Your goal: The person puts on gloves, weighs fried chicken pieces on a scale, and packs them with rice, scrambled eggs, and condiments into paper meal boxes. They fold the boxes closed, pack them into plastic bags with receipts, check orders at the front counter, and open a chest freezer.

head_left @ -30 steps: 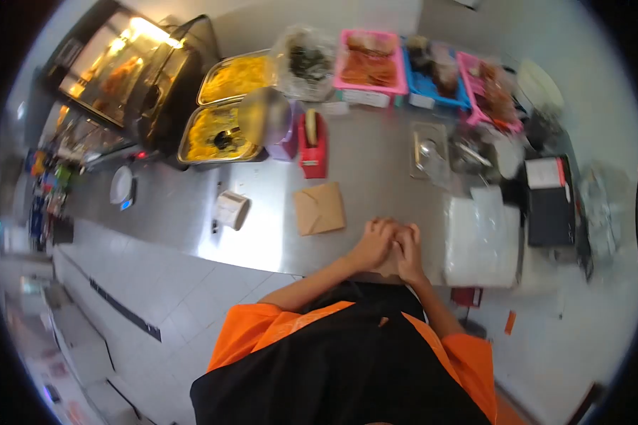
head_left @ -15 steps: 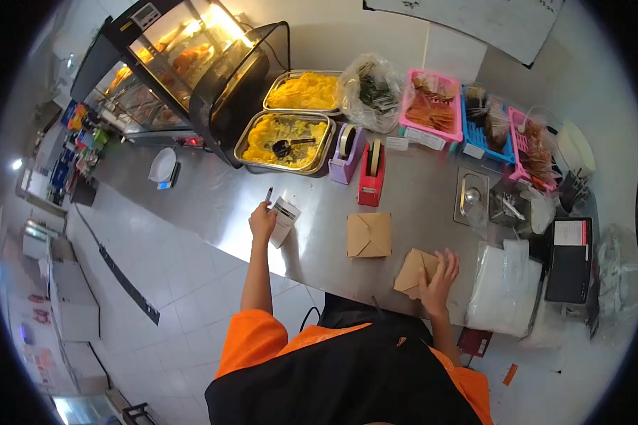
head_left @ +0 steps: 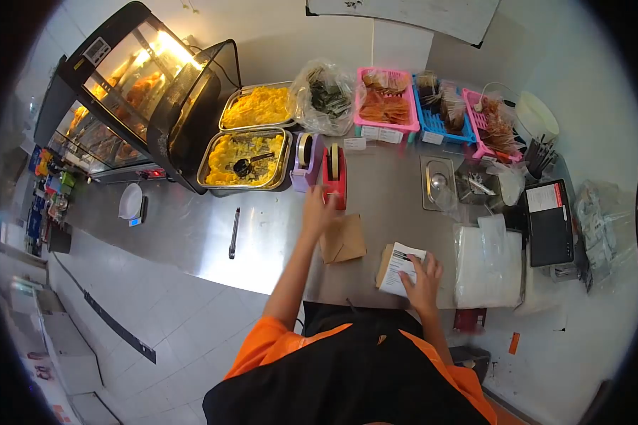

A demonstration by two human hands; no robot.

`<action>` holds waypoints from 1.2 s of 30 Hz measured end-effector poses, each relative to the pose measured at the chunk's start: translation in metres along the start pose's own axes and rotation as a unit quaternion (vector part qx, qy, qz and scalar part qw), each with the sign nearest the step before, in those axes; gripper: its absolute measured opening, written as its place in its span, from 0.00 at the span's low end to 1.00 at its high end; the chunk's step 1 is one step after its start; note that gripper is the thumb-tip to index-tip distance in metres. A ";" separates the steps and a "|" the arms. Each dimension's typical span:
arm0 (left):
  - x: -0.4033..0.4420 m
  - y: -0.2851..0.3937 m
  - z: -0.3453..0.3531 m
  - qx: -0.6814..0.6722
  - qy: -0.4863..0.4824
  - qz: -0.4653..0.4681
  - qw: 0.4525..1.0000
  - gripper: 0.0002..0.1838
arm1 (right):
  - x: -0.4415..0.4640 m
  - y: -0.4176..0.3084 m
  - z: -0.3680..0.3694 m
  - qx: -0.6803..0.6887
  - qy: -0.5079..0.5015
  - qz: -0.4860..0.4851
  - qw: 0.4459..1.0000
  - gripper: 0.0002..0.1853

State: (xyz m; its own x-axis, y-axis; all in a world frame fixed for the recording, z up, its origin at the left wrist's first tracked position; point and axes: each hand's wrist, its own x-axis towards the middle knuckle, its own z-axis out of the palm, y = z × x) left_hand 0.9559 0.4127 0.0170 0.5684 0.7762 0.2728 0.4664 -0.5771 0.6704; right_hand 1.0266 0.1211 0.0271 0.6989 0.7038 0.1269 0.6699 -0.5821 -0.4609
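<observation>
My left hand (head_left: 319, 210), slightly blurred, reaches over one brown cardboard box (head_left: 345, 244) to the front of a red tape dispenser (head_left: 337, 180). Its thumb and fingers look apart, though whether they touch the tape cannot be made out. My right hand (head_left: 423, 276) has its fingers spread, with the thumb pressing a white printed slip (head_left: 399, 268) flat on top of a second brown box (head_left: 385, 263). Most of that box is hidden under the slip. A dark pen (head_left: 234, 234) lies on the steel counter at the left.
Behind stand a purple tape dispenser (head_left: 305, 164), metal trays of yellow food (head_left: 213, 170), a bag of dark green leaves (head_left: 322, 99), and pink (head_left: 384, 127) and blue baskets. A heated display case (head_left: 142, 92) is at the left. White plastic bags (head_left: 485, 273) lie at the right.
The pen has left my left hand and lies on the counter. The slip has gone from my left hand onto the right box. My left hand has moved right, to the red dispenser.
</observation>
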 end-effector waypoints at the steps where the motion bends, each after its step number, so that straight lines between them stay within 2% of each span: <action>1: 0.017 -0.011 0.004 0.058 -0.050 -0.070 0.995 0.19 | -0.008 0.004 0.000 0.006 0.010 0.005 1.000 0.26; 2: 0.030 -0.020 0.009 -0.094 -0.135 -0.171 0.971 0.20 | -0.013 0.006 0.001 0.013 0.021 0.010 1.000 0.27; 3: 0.042 -0.021 0.010 -0.241 -0.216 -0.264 0.909 0.20 | -0.015 0.007 0.000 0.019 0.034 0.014 0.999 0.28; 4: 0.048 -0.024 0.010 -0.378 -0.288 -0.346 0.809 0.20 | -0.017 0.007 0.000 0.020 0.017 0.000 1.000 0.29; 7: 0.041 -0.037 0.000 -0.488 -0.299 -0.281 0.770 0.17 | -0.019 0.002 0.004 0.025 -0.054 -0.020 0.998 0.31; 8: 0.031 -0.040 -0.001 -0.529 -0.293 -0.252 0.756 0.16 | -0.020 0.004 0.006 0.029 -0.049 -0.022 0.998 0.32; 10: 0.006 -0.049 0.007 -0.349 -0.219 -0.104 0.905 0.12 | -0.020 0.005 0.014 0.041 -0.036 -0.022 0.998 0.32; 11: 0.000 -0.046 0.011 -0.260 -0.188 -0.148 0.935 0.10 | -0.021 0.004 0.016 0.044 -0.028 -0.025 0.998 0.32; 14: 0.000 -0.050 0.017 -0.122 -0.082 -0.153 0.977 0.09 | -0.017 0.002 0.012 0.049 -0.024 -0.026 0.998 0.32; 15: -0.001 -0.076 0.029 -0.267 -0.067 -0.180 0.944 0.10 | -0.015 0.001 0.009 0.050 -0.032 -0.025 0.998 0.32; 16: 0.000 -0.083 0.023 -0.150 -0.072 -0.147 0.975 0.08 | -0.012 0.001 0.007 0.052 -0.038 -0.024 0.998 0.32; 18: -0.008 -0.074 0.013 -0.179 -0.050 -0.069 0.980 0.07 | -0.012 0.003 0.009 0.042 -0.036 -0.028 0.998 0.33; 20: -0.032 -0.032 0.002 -0.312 -0.165 -0.060 0.934 0.06 | -0.011 0.004 0.010 0.051 -0.027 -0.035 0.998 0.33; 22: -0.068 0.034 -0.008 -0.410 -0.308 -0.049 0.857 0.06 | -0.011 0.003 0.006 0.051 -0.049 -0.024 0.997 0.34; 23: -0.075 0.061 -0.014 -0.325 -0.465 -0.035 0.823 0.10 | -0.011 0.003 0.006 0.050 -0.048 -0.026 0.997 0.34; 25: -0.092 0.082 0.005 -0.211 -0.486 -0.002 0.848 0.21 | -0.011 0.004 0.007 0.054 -0.064 -0.014 0.996 0.34; 28: -0.107 0.071 0.027 -0.243 -0.436 -0.128 0.857 0.24 | -0.010 0.005 0.005 0.041 -0.055 -0.028 0.997 0.34; 31: -0.140 0.045 0.057 -0.254 -0.321 -0.073 0.909 0.23 | -0.010 0.008 0.005 0.070 -0.047 -0.029 0.996 0.34; 34: -0.167 0.015 0.084 -0.279 -0.179 0.080 0.940 0.24 | -0.011 0.015 0.010 0.070 -0.039 -0.041 0.996 0.34; 35: -0.171 0.014 0.082 -0.288 -0.200 0.038 0.936 0.22 | -0.010 0.016 0.011 0.086 -0.040 -0.042 0.995 0.33; 36: -0.168 0.015 0.074 -0.237 -0.260 0.037 0.935 0.20 | -0.011 0.017 0.010 0.101 -0.043 -0.044 0.993 0.33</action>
State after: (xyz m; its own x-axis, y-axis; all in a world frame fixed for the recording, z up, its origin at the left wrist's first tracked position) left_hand 0.9177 0.2546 -0.0696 0.8977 0.4388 0.0402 0.1303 -0.3516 0.9270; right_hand 1.0274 0.1075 0.0092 0.6104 0.7854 0.1025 0.6571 -0.4299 -0.6191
